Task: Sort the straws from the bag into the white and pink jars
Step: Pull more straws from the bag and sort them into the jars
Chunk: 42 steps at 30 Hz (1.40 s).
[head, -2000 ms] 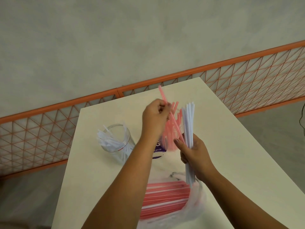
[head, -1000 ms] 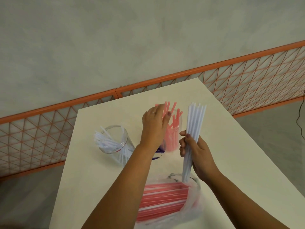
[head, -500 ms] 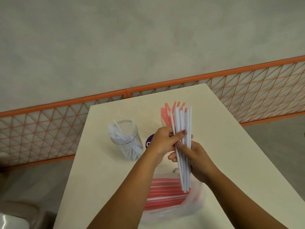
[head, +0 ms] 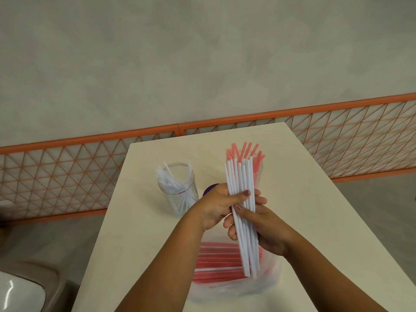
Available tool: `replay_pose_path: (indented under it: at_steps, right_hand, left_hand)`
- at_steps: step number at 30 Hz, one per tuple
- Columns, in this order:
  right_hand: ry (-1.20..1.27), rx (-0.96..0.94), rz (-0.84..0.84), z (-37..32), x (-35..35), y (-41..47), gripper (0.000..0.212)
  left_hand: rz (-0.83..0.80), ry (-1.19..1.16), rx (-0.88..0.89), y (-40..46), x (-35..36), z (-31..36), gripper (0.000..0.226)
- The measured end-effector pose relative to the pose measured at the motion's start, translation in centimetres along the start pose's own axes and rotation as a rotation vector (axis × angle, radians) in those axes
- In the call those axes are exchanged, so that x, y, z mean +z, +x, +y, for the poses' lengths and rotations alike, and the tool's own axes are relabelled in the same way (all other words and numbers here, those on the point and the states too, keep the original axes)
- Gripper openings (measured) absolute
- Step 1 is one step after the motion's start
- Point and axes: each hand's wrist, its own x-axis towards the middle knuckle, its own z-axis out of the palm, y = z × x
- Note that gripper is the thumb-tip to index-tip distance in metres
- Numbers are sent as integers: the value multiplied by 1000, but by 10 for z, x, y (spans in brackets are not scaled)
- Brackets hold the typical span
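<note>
A bunch of white straws (head: 242,212) is held upright by both the left hand (head: 217,207) and the right hand (head: 258,228), fingers curled round it, above the bag (head: 227,262) of pink straws. If the bunch is let loose too early, straws could be spilled on the table (head: 315,210) beside the white-straw jar (head: 177,190), or dropped into the pink-straw jar (head: 256,167) just behind.

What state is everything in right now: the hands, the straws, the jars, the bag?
Left hand: grips the white straws.
Right hand: holds the same bundle.
White straws: bunched, near upright.
Left jar: open, white straws inside.
Right jar: pink straws inside.
Bag: open, pink straws inside.
</note>
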Motion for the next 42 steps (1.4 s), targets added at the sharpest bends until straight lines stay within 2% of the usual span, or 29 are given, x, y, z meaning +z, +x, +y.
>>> replay_pose_path:
  at_steps: [2,8,13,18,21,23,26,28,35,38,42]
  right_hand:
    - [12,18,-28,2,4,5,24]
    - [-120,43,-120,9,17,31,16]
    - [-232,-18,-50,14,34,52,15]
    - [-269,-5,62,29,26,63,16]
    - [-282,47,91,42,19,63,15]
    - [-336,74,91,48,15,63,14]
    - [-419,99,89,53,10,63,13]
    - [-466,108,93,54,6,63,14]
    - [-522,148,97,65,-5,62,17]
    - [-544,139,83,68,-6,61,17]
    - [-624,119,77,69,-6,58,16]
  left_hand:
    - [10,16,0,-4,-3,2,17]
    - [266,-83,171,-6,-31,15,14]
    - [523,-159,373,-11,-51,40,13]
    - [832,35,728,-18,-90,75,19]
    - [933,132,828,-12,-103,81,15]
    - [1007,235,823,-4,-106,76,12]
    - [1062,341,726,9,-109,55,14]
    - [1069,385,646,13,-112,41,22]
    - [1037,435,353,20,-117,22,18]
    - [1049,468,335,18,-117,25,20]
    - [1093,525,423,10,-114,28,25]
